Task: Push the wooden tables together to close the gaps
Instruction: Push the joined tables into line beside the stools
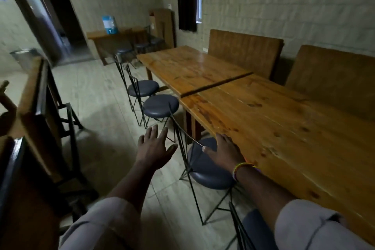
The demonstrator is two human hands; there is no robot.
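A dark gap (217, 84) shows between the near worktop (284, 128) and the far worktop (188, 67) at frame centre, so closing remains. The right hand (224, 153) lies flat, fingers spread, on the near worktop's edge; the left hand (155, 146) hovers wide and empty. Stools (160, 105) along the left side seem likely to obstruct.

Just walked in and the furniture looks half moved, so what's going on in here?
A person is lining up two wooden tables. Their right hand rests flat on the edge of the near table, while the left hand hangs open over the floor, holding nothing. A dark gap still separates the near table from the far table. Round stools stand along the aisle side.
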